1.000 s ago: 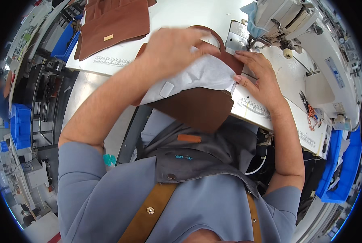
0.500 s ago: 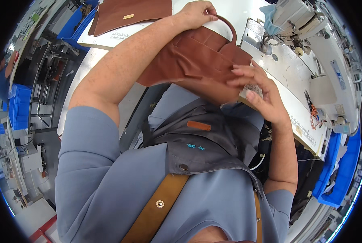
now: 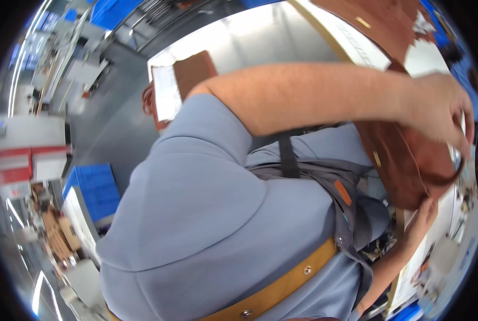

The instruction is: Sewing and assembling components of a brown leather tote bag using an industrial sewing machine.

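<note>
A brown leather bag (image 3: 396, 166) with a small gold plate hangs over the white table's edge at the right. My left hand (image 3: 442, 109) reaches across to it, its fingers curled round the top of the bag's handle (image 3: 453, 176). My right hand (image 3: 424, 212) is below, fingers closed on the bag's lower edge, partly hidden by it. My grey apron (image 3: 324, 190) lies just left of the bag. Brown leather pieces (image 3: 378, 24) with another gold plate lie on the table at the top right.
A brown item with handles and a white layer (image 3: 166, 96) rests on a pale surface beyond my left arm. A blue bin (image 3: 92, 190) stands at the lower left, another (image 3: 108, 12) at the upper left. Other workbenches and cardboard boxes (image 3: 59, 230) line the left side.
The bag has turned from white lining to brown leather outward. My left hand took its handle. The view has swung left, so bag and hands now sit at the right.
</note>
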Motion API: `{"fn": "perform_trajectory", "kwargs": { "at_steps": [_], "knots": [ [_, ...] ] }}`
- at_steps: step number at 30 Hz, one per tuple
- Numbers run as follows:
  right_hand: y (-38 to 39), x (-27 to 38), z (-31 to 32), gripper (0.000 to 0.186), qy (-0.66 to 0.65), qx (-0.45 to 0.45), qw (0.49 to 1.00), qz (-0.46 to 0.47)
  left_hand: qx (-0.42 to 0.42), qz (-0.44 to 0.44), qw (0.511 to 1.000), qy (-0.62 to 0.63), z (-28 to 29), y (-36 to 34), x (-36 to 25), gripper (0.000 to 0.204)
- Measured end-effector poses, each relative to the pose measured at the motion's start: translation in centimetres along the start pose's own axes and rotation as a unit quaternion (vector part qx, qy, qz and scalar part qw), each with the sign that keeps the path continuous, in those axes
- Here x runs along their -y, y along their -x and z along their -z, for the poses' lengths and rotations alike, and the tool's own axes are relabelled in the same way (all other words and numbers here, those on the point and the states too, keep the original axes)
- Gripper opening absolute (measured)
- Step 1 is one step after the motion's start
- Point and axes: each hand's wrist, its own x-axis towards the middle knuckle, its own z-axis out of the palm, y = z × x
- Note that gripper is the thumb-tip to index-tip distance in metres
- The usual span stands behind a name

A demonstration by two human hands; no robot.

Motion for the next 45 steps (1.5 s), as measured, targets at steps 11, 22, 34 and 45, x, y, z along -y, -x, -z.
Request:
{"fn": "perform_trajectory", "kwargs": {
  "at_steps": [11,22,34,45],
  "knots": [
    [-0.1,2.3,-3.7,0.033,-0.091,0.069,0.992,0.048,-0.027,0.179,0.97,0.16,3.8,10.3,0.0,0.04],
    [-1.8,7.9,-14.3,0.017,-0.031,0.008,0.996,0.082,-0.07,0.062,0.99,-0.107,6.6,13.5,-5.3,0.025],
    [-0.1,8.6,-10.9,0.011,0.01,0.183,0.983,0.033,-0.041,0.204,0.974,0.093,6.9,12.1,-7.9,0.03],
    [0.8,7.5,-9.7,0.015,-0.15,0.203,0.967,0.029,-0.029,0.161,0.986,0.02,8.4,12.7,-7.8,0.048]
  ]
}}
